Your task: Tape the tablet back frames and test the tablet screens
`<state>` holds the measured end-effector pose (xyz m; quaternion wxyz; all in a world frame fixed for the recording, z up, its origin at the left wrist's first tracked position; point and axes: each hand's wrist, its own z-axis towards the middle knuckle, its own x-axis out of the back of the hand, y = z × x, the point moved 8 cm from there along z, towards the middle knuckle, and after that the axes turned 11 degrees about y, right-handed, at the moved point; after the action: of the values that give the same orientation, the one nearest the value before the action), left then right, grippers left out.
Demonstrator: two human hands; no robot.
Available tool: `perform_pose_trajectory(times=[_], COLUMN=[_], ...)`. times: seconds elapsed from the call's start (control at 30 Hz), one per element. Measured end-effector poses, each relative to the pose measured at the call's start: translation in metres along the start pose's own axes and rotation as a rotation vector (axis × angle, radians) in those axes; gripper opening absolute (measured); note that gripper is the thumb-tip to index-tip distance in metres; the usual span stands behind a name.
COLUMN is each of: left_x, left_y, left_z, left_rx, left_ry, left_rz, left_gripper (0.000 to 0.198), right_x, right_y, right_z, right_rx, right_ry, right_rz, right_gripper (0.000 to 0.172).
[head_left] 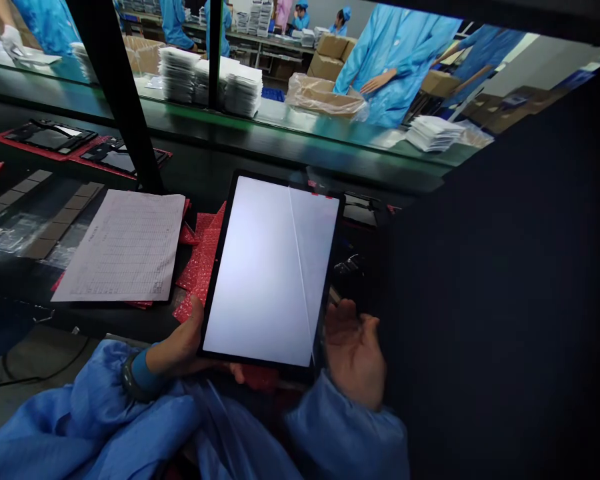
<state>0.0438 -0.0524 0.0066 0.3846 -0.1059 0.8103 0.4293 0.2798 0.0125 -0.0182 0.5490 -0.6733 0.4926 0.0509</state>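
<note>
**Tablet (270,270) lit white in your left hand (177,343)**

Your left hand grips the tablet's lower left edge: the thumb lies over the black bezel, and the fingers curl underneath, with one fingertip (237,373) showing below the bottom edge. Your right hand (354,352) is open, palm up and fingers spread, just beside the tablet's lower right corner. You cannot tell from this view whether it touches the tablet.

The tablet is tilted up toward you, just above your blue sleeves (95,407). Its screen is bright and blank, with a thin pale line running down it near the right side. Small red tabs (321,195) sit on its top edge. A dark strap (130,379) circles your left wrist, close below the tablet.

Directly left of the tablet, red bubble wrap (200,260) lies partly under a printed form (123,247). Beyond the form, black tablets rest on red mats (50,139).

Behind the tablet, a long bench (260,120) holds stacks of white packets (180,75) and cardboard boxes (325,100). Co-workers in blue gowns (395,67) stand past it, and one gloved hand (13,40) shows at the far left.
</note>
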Motion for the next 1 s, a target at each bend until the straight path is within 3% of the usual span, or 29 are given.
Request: perform_pose_trajectory(times=[0.3,0.57,0.73,0.83,1.0], left_x=[-0.007,-0.006,-0.006,-0.007,-0.009], left_y=[0.01,0.004,0.004,0.006,0.008], left_z=[-0.002,-0.002,-0.003,-0.005,-0.007], left_rx=[-0.016,-0.007,-0.017,0.003,0.001], left_ry=[0.017,-0.031,-0.039,-0.037,0.001], left_rz=[0.085,0.034,0.022,-0.015,-0.022], left_gripper=[0.108,0.103,0.099,0.096,0.093], right_x=[-0.024,-0.032,-0.056,-0.064,-0.069], right_y=[0.003,0.003,-0.014,-0.013,-0.005], right_z=[-0.014,-0.004,0.001,0.003,0.003], right_rx=[0.014,0.005,-0.008,-0.007,0.09], right_ry=[-0.078,-0.047,-0.014,0.005,-0.058], right_rz=[0.065,0.084,0.105,0.081,0.005], right_gripper=[0.024,0.016,0.03,0.033,0.021])
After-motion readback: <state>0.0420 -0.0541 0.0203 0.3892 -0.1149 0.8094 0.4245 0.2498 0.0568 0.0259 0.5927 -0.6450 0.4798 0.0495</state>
